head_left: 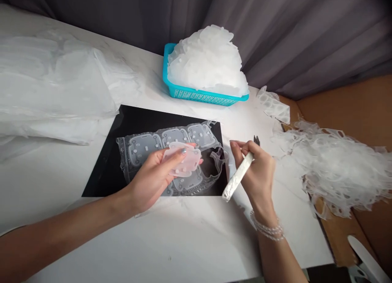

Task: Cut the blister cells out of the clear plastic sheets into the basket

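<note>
My left hand (153,177) pinched a translucent plastic piece (183,159) just above the moulded sheet (143,146) on the black mat (101,177), my right hand (259,168) was closed round a tape-wrapped tool (237,177), and I judged that so light a pinch could let the slick piece slip.

Small piecework workshop. White counter (183,242) with black mat (98,177) under the left grip (156,174); teal basket (199,96) heaped with clear moulded pieces (208,58) beyond it. Trimmed plastic webbing (337,168) piled right of the right grip (259,170).
</note>
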`<state>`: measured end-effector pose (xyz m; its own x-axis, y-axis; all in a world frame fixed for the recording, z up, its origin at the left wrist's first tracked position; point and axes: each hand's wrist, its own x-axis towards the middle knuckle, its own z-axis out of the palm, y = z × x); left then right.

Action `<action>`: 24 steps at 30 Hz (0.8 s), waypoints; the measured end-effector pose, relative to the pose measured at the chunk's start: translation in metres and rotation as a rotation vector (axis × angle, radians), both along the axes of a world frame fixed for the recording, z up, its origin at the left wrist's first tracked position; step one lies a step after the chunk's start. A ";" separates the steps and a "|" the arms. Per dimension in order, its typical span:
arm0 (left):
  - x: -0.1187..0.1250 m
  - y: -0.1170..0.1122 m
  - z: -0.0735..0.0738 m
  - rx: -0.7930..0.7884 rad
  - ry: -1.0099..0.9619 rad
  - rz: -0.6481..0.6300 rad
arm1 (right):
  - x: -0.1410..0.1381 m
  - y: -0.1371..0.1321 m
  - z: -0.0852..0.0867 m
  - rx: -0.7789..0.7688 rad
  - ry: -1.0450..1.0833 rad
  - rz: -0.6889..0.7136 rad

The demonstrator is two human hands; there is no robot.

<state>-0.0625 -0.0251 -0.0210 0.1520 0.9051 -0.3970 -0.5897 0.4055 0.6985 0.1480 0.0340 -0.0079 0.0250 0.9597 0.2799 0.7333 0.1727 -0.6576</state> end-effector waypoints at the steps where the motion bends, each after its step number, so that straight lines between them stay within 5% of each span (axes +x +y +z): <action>1: 0.000 -0.001 0.000 0.012 -0.028 -0.021 | -0.004 -0.005 0.005 0.053 -0.006 -0.013; 3: 0.001 -0.002 0.000 0.030 -0.085 -0.063 | -0.013 -0.016 0.014 0.065 0.079 0.048; 9: 0.005 -0.005 0.002 0.073 -0.226 -0.111 | -0.034 -0.036 0.023 -0.366 0.650 0.446; 18: 0.006 -0.007 0.007 0.003 -0.308 -0.139 | -0.032 -0.040 0.013 -0.413 0.842 0.378; 24: 0.005 -0.005 0.007 0.005 -0.346 -0.146 | -0.031 -0.040 0.015 -0.295 0.659 0.346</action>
